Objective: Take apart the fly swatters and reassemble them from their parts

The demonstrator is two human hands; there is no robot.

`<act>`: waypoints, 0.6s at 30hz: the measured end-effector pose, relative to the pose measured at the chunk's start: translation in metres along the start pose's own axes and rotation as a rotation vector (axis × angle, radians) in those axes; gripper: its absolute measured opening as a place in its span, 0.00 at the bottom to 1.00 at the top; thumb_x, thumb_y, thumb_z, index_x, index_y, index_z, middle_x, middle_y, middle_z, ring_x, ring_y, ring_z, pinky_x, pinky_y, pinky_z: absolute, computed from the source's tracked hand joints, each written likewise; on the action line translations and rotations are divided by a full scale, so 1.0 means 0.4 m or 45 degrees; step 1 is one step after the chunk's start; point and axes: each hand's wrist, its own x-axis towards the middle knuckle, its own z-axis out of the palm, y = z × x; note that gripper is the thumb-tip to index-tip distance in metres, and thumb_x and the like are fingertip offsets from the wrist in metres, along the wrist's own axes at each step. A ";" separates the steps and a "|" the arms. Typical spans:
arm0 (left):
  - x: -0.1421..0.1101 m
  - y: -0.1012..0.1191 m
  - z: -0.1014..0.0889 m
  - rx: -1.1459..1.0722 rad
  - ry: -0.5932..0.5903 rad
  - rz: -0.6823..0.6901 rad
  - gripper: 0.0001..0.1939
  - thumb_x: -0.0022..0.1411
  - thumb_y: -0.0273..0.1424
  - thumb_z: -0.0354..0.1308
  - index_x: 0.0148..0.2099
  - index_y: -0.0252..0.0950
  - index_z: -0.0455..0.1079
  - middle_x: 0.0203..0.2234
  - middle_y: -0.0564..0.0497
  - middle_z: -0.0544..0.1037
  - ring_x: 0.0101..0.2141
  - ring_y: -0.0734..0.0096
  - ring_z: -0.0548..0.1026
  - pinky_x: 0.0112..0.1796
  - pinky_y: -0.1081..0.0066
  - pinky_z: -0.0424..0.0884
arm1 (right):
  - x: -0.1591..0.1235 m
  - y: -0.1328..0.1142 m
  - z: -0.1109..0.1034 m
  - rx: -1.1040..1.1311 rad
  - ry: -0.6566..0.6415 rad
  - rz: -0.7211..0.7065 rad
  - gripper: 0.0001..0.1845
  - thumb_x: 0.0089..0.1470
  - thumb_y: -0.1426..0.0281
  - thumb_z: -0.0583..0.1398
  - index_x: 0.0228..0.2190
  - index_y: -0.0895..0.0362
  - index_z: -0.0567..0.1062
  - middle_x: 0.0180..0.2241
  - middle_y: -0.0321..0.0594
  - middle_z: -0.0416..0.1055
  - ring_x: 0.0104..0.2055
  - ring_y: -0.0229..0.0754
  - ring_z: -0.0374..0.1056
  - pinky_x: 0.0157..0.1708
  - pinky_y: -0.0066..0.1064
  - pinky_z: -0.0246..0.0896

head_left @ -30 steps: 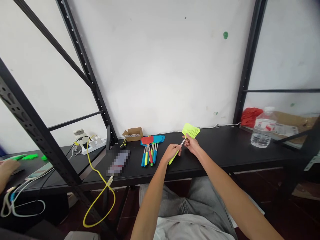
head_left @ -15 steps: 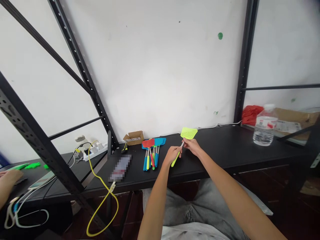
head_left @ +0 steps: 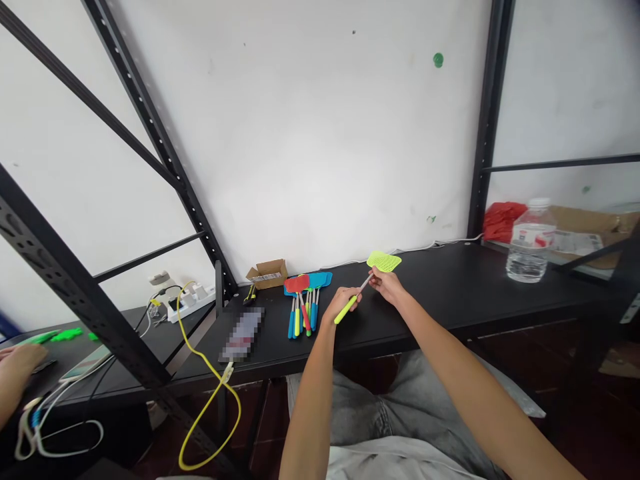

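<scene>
A yellow-green fly swatter [head_left: 384, 261] with a perforated head and a thin metal shaft is held slantwise above the black table. My left hand [head_left: 343, 304] is closed around it where the green grip meets the shaft; the grip's end points down toward me. Just below the head, my right hand [head_left: 387, 285] pinches the upper shaft. To the left lies a pile of fly swatters [head_left: 306, 283] with red and blue heads and blue, yellow, red and green grips, their handles toward me. Nothing touches that pile.
An open cardboard box [head_left: 268, 274], a cutter [head_left: 250, 295] and a blurred-out phone [head_left: 242, 335] with a yellow cable lie left. A water bottle [head_left: 531, 241] stands right, near a red bag [head_left: 504, 221]. Black rack posts frame the table. Another person's hand [head_left: 23, 360] is far left.
The fly swatter has tilted further, its head shifting right and its grip end moving left and up. Both hands still hold it. The pile has stayed put.
</scene>
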 end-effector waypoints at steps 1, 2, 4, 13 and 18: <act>0.001 -0.002 -0.002 -0.013 0.008 0.007 0.20 0.60 0.43 0.53 0.22 0.34 0.66 0.09 0.56 0.60 0.14 0.78 0.57 0.23 0.72 0.53 | 0.000 -0.002 0.000 0.021 0.022 -0.011 0.10 0.50 0.69 0.69 0.23 0.57 0.74 0.19 0.35 0.69 0.20 0.32 0.63 0.27 0.26 0.70; 0.001 -0.005 -0.004 -0.028 0.014 0.011 0.21 0.60 0.42 0.53 0.21 0.35 0.65 0.09 0.57 0.59 0.14 0.78 0.56 0.23 0.72 0.52 | 0.001 -0.003 0.000 0.040 0.045 -0.023 0.10 0.50 0.69 0.69 0.23 0.57 0.74 0.19 0.35 0.69 0.20 0.31 0.63 0.26 0.26 0.70; 0.002 -0.009 -0.007 -0.054 0.022 0.011 0.21 0.60 0.41 0.52 0.20 0.35 0.64 0.08 0.57 0.57 0.13 0.79 0.54 0.22 0.71 0.51 | 0.005 -0.005 -0.002 0.071 0.088 -0.050 0.11 0.49 0.69 0.69 0.23 0.56 0.73 0.20 0.34 0.70 0.20 0.31 0.62 0.26 0.26 0.71; -0.010 0.002 -0.020 -0.187 -0.034 0.004 0.20 0.59 0.41 0.49 0.19 0.37 0.61 0.08 0.57 0.52 0.16 0.76 0.53 0.25 0.70 0.56 | 0.027 -0.016 -0.027 0.154 0.251 -0.167 0.13 0.49 0.68 0.69 0.23 0.55 0.71 0.18 0.33 0.67 0.18 0.32 0.62 0.24 0.27 0.70; -0.018 0.008 -0.024 -0.296 -0.128 0.018 0.20 0.60 0.39 0.50 0.19 0.36 0.63 0.07 0.56 0.53 0.17 0.75 0.54 0.27 0.69 0.57 | 0.046 -0.041 -0.058 0.241 0.356 -0.219 0.12 0.52 0.68 0.68 0.23 0.56 0.71 0.19 0.32 0.68 0.18 0.29 0.60 0.24 0.24 0.69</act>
